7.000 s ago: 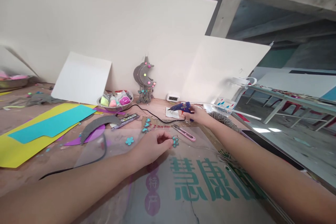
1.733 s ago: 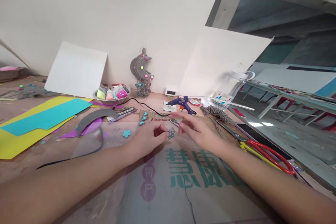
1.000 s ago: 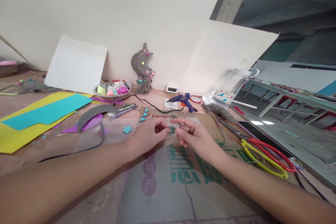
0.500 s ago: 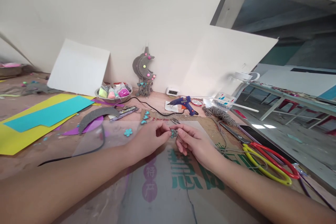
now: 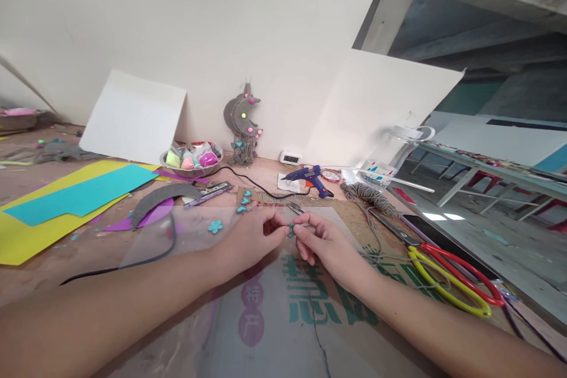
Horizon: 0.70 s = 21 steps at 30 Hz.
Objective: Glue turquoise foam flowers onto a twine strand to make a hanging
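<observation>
Above the middle of the work sheet, my left hand (image 5: 254, 236) pinches a small teal piece (image 5: 290, 230) between thumb and fingertips. Close against it, my right hand (image 5: 325, 242) is closed in a pinch on grey yarn (image 5: 374, 230), whose strand runs back to a grey bundle (image 5: 370, 198) at the right. My fingers hide most of the teal piece, so its full shape cannot be told. A loose teal foam flower (image 5: 215, 226) lies on the sheet left of my left hand. Small teal hearts (image 5: 243, 202) lie just beyond.
A blue glue gun (image 5: 312, 177) rests behind my hands. Large scissors (image 5: 443, 271) and a phone (image 5: 443, 242) lie at the right. A grey crescent (image 5: 163, 201), coloured sheets (image 5: 84, 189) and a bowl (image 5: 190, 174) of clay packets are left. A decorated moon hanging (image 5: 243, 115) stands against the wall.
My fingertips have drawn closer together around the teal piece. The grey yarn loop seen at it before is now mostly covered by my right fingers.
</observation>
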Each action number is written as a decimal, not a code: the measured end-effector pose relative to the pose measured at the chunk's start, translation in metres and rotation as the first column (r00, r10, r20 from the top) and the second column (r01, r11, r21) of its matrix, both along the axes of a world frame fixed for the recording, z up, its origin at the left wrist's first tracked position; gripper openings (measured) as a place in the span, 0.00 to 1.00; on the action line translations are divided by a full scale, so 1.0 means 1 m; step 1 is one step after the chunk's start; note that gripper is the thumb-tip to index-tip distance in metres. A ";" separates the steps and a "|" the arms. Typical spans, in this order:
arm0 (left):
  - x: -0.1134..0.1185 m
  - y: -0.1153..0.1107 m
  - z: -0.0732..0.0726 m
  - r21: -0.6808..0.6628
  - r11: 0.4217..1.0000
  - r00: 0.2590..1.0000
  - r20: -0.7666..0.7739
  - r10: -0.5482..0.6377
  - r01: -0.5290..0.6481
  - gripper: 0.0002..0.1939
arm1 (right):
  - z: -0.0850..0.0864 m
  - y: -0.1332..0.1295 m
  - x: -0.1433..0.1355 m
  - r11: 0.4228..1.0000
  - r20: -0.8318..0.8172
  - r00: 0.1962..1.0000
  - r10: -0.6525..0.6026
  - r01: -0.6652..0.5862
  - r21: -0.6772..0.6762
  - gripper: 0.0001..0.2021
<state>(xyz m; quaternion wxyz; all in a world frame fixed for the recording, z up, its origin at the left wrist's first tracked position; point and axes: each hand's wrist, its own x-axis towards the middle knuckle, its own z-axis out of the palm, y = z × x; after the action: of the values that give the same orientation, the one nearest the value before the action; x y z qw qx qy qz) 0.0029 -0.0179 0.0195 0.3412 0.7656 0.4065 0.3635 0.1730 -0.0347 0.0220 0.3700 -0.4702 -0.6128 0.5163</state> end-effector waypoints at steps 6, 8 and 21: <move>0.000 0.002 -0.003 0.011 1.000 1.000 0.016 -0.016 0.016 0.07 | -0.001 0.001 0.001 1.000 0.000 1.000 0.019 -0.019 0.001 0.13; 0.000 0.002 -0.003 0.018 0.999 0.999 0.034 -0.031 0.030 0.07 | 0.000 0.000 0.002 1.000 -0.007 1.000 0.029 -0.029 0.002 0.14; 0.001 0.002 -0.004 0.013 0.999 0.999 0.024 -0.047 0.046 0.07 | 0.002 -0.001 -0.001 0.998 0.069 0.997 -0.030 0.026 0.051 0.12</move>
<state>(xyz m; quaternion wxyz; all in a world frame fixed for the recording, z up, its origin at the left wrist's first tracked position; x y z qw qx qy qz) 0.0037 -0.0163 0.0159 0.3496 0.7726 0.3822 0.3672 0.1719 -0.0356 0.0242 0.3672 -0.4871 -0.6313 0.4790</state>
